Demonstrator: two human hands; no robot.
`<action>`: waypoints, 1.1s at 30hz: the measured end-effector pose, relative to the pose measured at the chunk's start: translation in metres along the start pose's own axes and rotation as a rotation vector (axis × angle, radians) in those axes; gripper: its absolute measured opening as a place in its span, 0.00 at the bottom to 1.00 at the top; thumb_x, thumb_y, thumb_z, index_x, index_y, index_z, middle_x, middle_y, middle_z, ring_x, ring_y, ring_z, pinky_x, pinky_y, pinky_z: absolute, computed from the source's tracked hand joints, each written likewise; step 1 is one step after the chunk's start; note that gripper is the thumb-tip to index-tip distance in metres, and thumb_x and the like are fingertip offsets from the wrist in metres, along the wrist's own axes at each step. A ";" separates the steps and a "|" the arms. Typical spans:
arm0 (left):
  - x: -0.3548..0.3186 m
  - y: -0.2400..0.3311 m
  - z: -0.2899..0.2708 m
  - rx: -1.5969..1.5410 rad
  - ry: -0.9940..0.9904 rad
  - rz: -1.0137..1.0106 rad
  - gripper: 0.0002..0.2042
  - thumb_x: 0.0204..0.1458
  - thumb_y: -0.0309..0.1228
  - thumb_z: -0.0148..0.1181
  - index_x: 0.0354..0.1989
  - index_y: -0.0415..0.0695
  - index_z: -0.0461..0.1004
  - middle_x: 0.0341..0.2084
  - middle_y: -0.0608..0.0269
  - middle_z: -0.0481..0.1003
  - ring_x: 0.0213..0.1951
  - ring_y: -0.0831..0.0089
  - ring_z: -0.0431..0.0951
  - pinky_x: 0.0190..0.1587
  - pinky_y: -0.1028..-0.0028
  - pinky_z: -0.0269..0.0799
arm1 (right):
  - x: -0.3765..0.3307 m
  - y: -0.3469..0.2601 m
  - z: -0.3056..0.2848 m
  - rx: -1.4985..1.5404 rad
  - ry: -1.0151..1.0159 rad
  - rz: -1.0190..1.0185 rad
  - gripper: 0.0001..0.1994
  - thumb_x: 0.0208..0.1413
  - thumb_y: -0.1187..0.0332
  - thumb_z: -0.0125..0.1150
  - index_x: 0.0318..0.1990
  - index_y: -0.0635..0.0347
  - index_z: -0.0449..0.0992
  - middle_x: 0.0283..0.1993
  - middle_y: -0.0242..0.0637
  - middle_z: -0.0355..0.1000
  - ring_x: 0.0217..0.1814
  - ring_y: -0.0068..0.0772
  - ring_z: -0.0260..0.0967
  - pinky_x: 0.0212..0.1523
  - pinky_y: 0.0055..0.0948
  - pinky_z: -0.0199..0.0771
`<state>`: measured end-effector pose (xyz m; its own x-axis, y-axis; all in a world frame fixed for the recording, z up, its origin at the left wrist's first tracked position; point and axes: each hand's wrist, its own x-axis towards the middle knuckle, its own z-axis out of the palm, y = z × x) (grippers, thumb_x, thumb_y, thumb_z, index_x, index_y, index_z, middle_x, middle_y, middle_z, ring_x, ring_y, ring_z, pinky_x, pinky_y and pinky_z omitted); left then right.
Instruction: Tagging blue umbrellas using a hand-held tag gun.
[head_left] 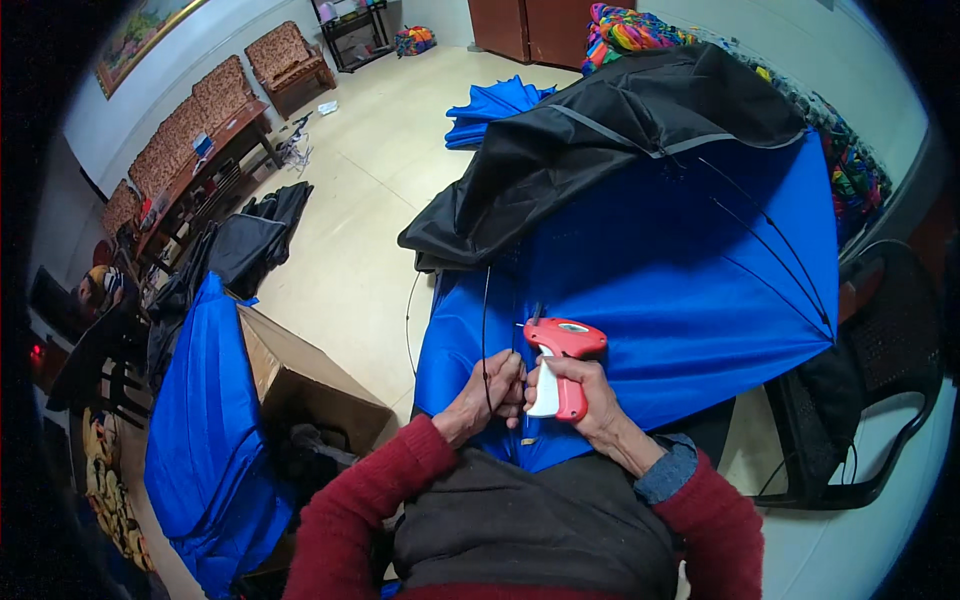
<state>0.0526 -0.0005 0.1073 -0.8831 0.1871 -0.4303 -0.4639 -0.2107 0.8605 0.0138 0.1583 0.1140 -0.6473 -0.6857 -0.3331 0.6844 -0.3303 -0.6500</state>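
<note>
At the lower centre of the frame the right hand (585, 395) wraps its fingers tight round a red and white tagging gun (560, 362), its needle pointing up the blue umbrella canopy (640, 300). The left hand (490, 395) sits just beside it, fingers pinching the blue cloth and a thin black rib (485, 330). The canopy spreads from the lap toward the right edge, black cloth (600, 130) heaped above it. A cardboard box (300, 385) crowds the lower left; pale floor (360, 200) lies open toward the upper left.

Right hand (585, 395) grips a red tagging gun (562, 352) — left hand (490, 395) pinches blue umbrella fabric (650, 300); both touching.
</note>
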 end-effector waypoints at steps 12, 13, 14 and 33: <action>0.006 -0.007 -0.002 0.007 0.002 0.020 0.13 0.60 0.40 0.35 0.27 0.46 0.58 0.12 0.70 0.58 0.10 0.81 0.57 0.12 0.81 0.58 | 0.003 -0.005 0.000 -0.039 0.048 -0.027 0.10 0.50 0.66 0.52 0.35 0.65 0.67 0.24 0.36 0.67 0.22 0.29 0.68 0.25 0.26 0.71; 0.006 -0.009 -0.001 0.029 0.011 0.024 0.13 0.60 0.40 0.35 0.27 0.46 0.58 0.12 0.70 0.58 0.10 0.81 0.57 0.11 0.80 0.58 | 0.003 -0.005 -0.001 -0.072 0.055 -0.055 0.10 0.50 0.67 0.53 0.35 0.64 0.67 0.23 0.36 0.67 0.21 0.28 0.67 0.22 0.26 0.69; 0.006 -0.008 0.001 0.047 0.017 0.031 0.13 0.60 0.40 0.35 0.27 0.46 0.58 0.11 0.70 0.58 0.10 0.81 0.57 0.11 0.80 0.58 | 0.003 -0.007 -0.002 -0.109 0.065 -0.082 0.09 0.50 0.68 0.53 0.34 0.64 0.67 0.22 0.35 0.66 0.20 0.27 0.66 0.20 0.25 0.68; 0.031 0.094 -0.119 0.387 -0.012 0.071 0.16 0.54 0.45 0.45 0.23 0.47 0.63 0.09 0.74 0.57 0.10 0.83 0.56 0.11 0.82 0.54 | -0.137 -0.154 0.080 -0.414 0.112 -0.355 0.16 0.47 0.71 0.55 0.44 0.68 0.63 0.31 0.47 0.71 0.27 0.37 0.72 0.30 0.34 0.75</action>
<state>-0.0270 -0.1289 0.1418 -0.9101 0.1968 -0.3646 -0.3387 0.1538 0.9283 0.0241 0.2512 0.3149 -0.8611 -0.4983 -0.1009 0.2437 -0.2306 -0.9420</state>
